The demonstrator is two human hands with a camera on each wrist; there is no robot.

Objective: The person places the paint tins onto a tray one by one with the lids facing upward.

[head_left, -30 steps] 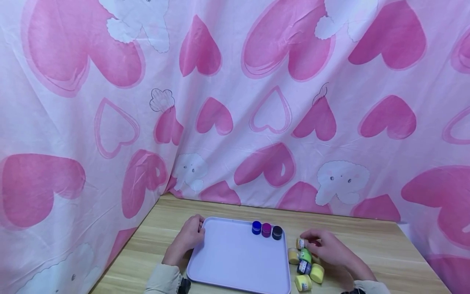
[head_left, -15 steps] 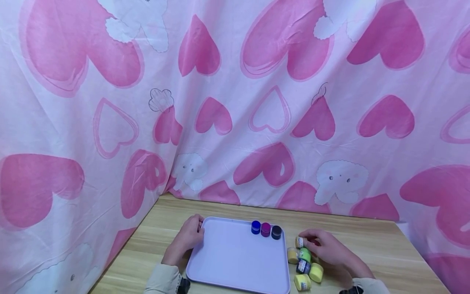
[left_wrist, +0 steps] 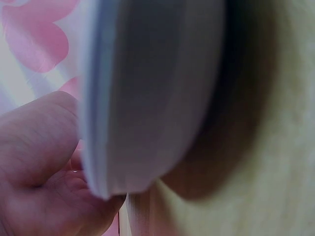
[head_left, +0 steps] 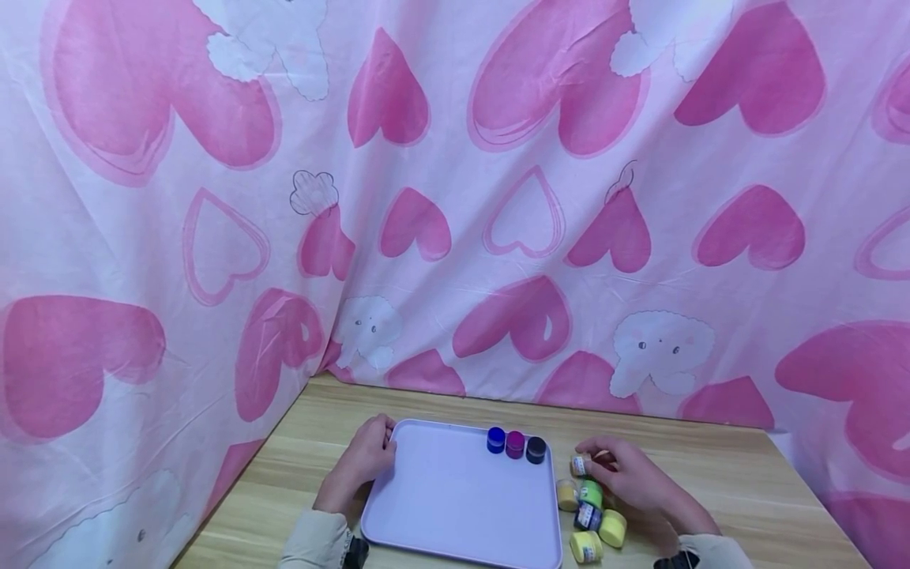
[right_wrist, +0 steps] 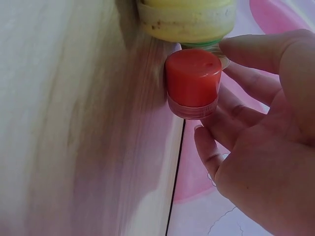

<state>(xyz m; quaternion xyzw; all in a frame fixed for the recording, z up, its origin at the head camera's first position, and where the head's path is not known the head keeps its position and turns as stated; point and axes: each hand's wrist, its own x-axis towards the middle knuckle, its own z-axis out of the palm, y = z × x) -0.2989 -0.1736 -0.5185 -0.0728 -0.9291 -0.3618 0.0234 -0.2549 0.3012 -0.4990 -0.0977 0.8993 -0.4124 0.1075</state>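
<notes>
Screened-off corner, room type unclear: wood-grain table [head_left: 753, 482], heart-print cloth [head_left: 455, 174] hanging along two sides

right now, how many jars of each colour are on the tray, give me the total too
Blue jar: 1
Magenta jar: 1
Black jar: 1
Total on the tray: 3

Tray [head_left: 462, 498], one: pale lilac, rectangular, rounded corners, raised rim; face up, left edge gripped in my left hand [head_left: 366, 452]. Tan jar [head_left: 579, 465], one: small, white-labelled, tilted; pinched in my right hand [head_left: 631, 472], just off the tray's right rim. Red jar [right_wrist: 193, 78], one: clear ribbed lid; beside that hand, contact unclear.
</notes>
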